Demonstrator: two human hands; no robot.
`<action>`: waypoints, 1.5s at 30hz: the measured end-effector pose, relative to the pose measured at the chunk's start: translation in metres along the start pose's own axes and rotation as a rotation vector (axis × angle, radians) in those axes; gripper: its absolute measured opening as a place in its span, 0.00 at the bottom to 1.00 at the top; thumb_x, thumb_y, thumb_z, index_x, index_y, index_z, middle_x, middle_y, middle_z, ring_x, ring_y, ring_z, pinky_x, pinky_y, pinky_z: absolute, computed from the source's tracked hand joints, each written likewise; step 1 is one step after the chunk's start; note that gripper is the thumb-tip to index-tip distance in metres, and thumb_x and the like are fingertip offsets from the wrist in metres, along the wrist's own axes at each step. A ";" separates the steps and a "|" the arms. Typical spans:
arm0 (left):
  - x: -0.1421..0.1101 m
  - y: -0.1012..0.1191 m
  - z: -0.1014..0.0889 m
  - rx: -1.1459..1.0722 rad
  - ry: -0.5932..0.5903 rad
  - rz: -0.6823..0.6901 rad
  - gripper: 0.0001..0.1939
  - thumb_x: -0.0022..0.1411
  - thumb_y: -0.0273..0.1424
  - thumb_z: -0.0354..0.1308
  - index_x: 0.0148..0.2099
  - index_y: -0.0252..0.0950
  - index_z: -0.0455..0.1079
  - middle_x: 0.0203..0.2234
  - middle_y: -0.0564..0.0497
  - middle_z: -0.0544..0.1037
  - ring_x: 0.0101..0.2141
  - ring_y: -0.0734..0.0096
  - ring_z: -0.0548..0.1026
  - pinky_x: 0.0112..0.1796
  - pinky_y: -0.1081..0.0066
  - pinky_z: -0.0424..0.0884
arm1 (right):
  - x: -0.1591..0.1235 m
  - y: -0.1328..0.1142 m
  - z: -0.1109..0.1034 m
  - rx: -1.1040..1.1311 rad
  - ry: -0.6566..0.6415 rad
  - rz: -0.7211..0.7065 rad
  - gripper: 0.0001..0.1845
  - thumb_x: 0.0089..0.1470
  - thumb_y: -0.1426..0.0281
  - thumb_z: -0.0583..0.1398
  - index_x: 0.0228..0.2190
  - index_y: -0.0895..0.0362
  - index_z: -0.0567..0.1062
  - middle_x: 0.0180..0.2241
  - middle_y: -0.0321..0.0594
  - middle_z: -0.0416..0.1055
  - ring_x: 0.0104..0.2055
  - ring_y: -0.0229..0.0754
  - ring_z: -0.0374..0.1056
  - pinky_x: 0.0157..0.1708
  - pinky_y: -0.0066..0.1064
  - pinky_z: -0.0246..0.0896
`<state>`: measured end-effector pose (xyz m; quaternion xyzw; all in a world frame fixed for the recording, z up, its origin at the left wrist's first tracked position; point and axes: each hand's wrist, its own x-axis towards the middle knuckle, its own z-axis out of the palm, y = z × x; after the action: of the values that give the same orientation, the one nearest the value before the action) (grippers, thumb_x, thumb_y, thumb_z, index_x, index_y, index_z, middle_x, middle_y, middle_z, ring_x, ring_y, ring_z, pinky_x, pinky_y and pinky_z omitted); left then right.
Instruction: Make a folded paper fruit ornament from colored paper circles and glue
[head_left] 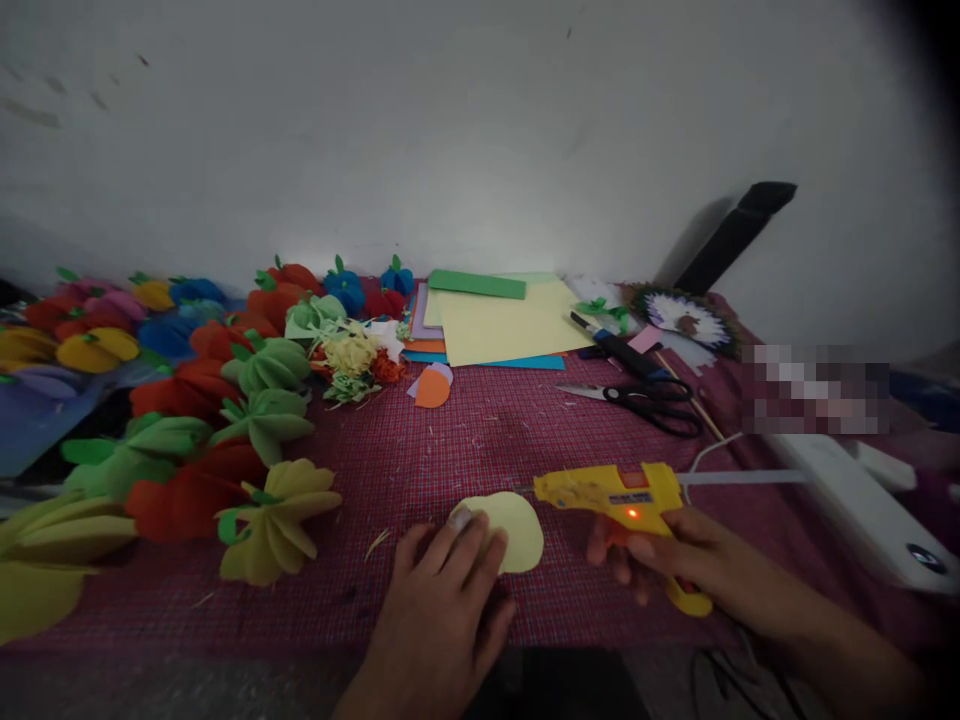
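While yellow paper (pixel 519 533) under left hand (pixel 442 605), glue gun (pixel 604 490) in right hand (pixel 694 560).

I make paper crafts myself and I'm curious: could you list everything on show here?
Paper ornaments: many, multicoloured, left side
Shredded paper: one pile, yellow, green and orange, beside them
Small cutouts: overlapping, orange and lilac, centre
Paper sheets: several, mostly pale yellow on top, by wall
Scissors: one, black-handled, right of sheets
Cutter: one, dark, behind scissors
Paper rosette: one, white and purple, far right
Black object: one, against wall
Long case: one, white, right
Glue gun: one, yellow, front right
Rounded cutout: one, pale yellow, front centre
Cloth: one, red checked, underneath
Wall: one, grey, back
Left hand: on rounded cutout
Right hand: holding glue gun
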<state>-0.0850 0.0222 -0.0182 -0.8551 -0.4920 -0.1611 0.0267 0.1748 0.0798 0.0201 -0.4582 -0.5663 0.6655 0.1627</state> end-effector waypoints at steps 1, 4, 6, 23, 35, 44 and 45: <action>0.000 0.000 -0.001 0.009 -0.015 -0.007 0.20 0.61 0.38 0.48 0.54 0.42 0.64 0.51 0.49 0.70 0.51 0.60 0.64 0.47 0.61 0.56 | 0.000 0.002 0.000 0.013 -0.005 -0.007 0.17 0.52 0.58 0.57 0.36 0.57 0.75 0.32 0.41 0.70 0.31 0.39 0.66 0.31 0.30 0.64; -0.002 -0.001 -0.004 0.046 -0.063 -0.033 0.22 0.60 0.42 0.48 0.55 0.45 0.62 0.54 0.50 0.66 0.53 0.56 0.62 0.48 0.57 0.56 | 0.000 0.008 -0.001 0.048 -0.021 -0.043 0.17 0.51 0.58 0.57 0.36 0.58 0.75 0.33 0.42 0.70 0.31 0.40 0.66 0.31 0.30 0.63; -0.003 -0.003 -0.006 0.082 -0.093 -0.032 0.23 0.59 0.43 0.49 0.57 0.47 0.60 0.56 0.50 0.64 0.54 0.53 0.59 0.49 0.54 0.55 | 0.000 0.013 -0.002 0.065 -0.027 -0.073 0.18 0.52 0.58 0.57 0.37 0.58 0.75 0.33 0.42 0.71 0.31 0.39 0.66 0.31 0.30 0.63; -0.008 0.011 -0.019 0.243 0.091 -0.051 0.23 0.59 0.34 0.51 0.56 0.35 0.60 0.54 0.44 0.67 0.57 0.56 0.59 0.54 0.53 0.52 | 0.009 0.034 -0.001 0.260 0.002 -0.255 0.17 0.50 0.61 0.59 0.35 0.62 0.74 0.35 0.44 0.72 0.30 0.35 0.66 0.29 0.28 0.64; 0.019 0.006 -0.006 0.289 0.078 -0.376 0.20 0.58 0.40 0.51 0.48 0.35 0.69 0.48 0.43 0.73 0.50 0.52 0.66 0.49 0.52 0.58 | 0.011 0.033 0.002 0.303 0.042 -0.231 0.17 0.46 0.60 0.61 0.33 0.61 0.73 0.35 0.44 0.73 0.30 0.36 0.67 0.33 0.30 0.64; 0.013 0.005 0.004 0.227 0.105 -0.359 0.19 0.57 0.41 0.53 0.48 0.36 0.68 0.47 0.44 0.73 0.50 0.54 0.67 0.48 0.54 0.59 | 0.012 0.035 0.000 0.237 0.014 -0.248 0.17 0.49 0.60 0.60 0.34 0.61 0.74 0.34 0.42 0.72 0.31 0.35 0.66 0.33 0.29 0.63; 0.013 0.004 0.005 0.222 0.114 -0.351 0.19 0.57 0.40 0.53 0.47 0.36 0.68 0.47 0.44 0.73 0.49 0.54 0.67 0.48 0.54 0.59 | 0.011 0.033 0.000 0.232 0.022 -0.242 0.18 0.48 0.59 0.60 0.34 0.61 0.74 0.33 0.42 0.72 0.30 0.35 0.66 0.33 0.29 0.63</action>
<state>-0.0745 0.0321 -0.0182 -0.7377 -0.6458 -0.1561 0.1200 0.1791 0.0776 -0.0142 -0.3721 -0.5350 0.6968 0.2997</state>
